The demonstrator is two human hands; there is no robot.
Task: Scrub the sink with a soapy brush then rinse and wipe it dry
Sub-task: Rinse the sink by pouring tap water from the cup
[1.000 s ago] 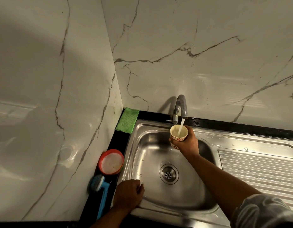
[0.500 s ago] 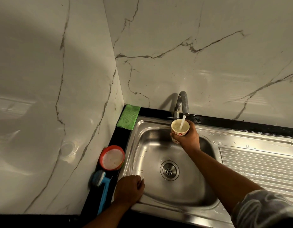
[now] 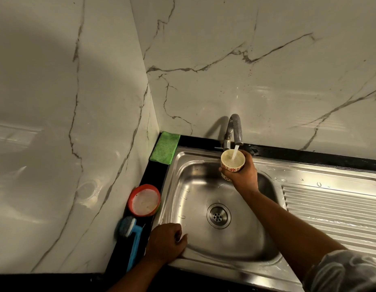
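**Sink on the rinse step, cup filling at the tap**

Head view: the sink is set into the black table in the corner of the marble walls, straight below you. Your right hand grasps a small flowered cup upright under the tap, and the stream runs into it; the cup looks nearly full. Your left hand rests on the sink's near left rim, fingers curled, holding nothing that shows.

With the blue brush lying on the table to the left of the sink, this reads as the rinse. The next move probably calls for drawing the cup out from under the tap without slopping it, then tipping it along the basin walls so the water runs towards the drain.

A red bowl of pale liquid stands just beyond the brush, and a green cloth lies at the far left corner, handy for drying. The ribbed draining board on the right carries droplets. Your left hand sits where poured water could run, so shift it first; otherwise nothing blocks the basin.
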